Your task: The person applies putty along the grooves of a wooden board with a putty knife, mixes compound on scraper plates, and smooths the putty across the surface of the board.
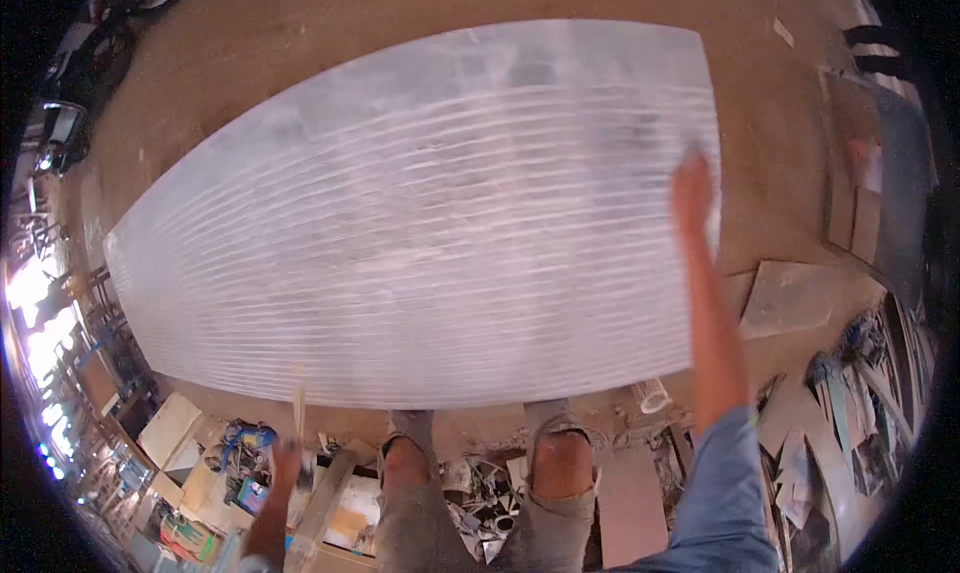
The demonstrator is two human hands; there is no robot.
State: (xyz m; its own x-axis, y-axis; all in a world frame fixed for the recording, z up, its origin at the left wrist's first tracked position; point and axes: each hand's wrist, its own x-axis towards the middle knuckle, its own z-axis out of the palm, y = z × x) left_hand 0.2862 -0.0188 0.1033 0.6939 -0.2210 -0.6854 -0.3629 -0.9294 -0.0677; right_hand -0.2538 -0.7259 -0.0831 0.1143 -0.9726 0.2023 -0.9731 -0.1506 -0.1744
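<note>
A large white corrugated sheet (420,223) lies flat on the brown dirt floor in front of me. My right hand (692,188) reaches out over its right end, fingers blurred and apart, touching or just above the sheet's edge. My left hand (285,463) hangs low at the bottom left, closed around a thin pale stick (298,413) that points up toward the sheet's near edge. My knees (480,463) in torn grey trousers show just below the sheet.
Scrap pieces, boxes and tools (200,493) litter the floor at the bottom left and between my legs. Flat boards (790,293) and more clutter (850,393) lie at the right. A dark panel (880,173) stands at the far right. A vehicle (70,123) is at the upper left.
</note>
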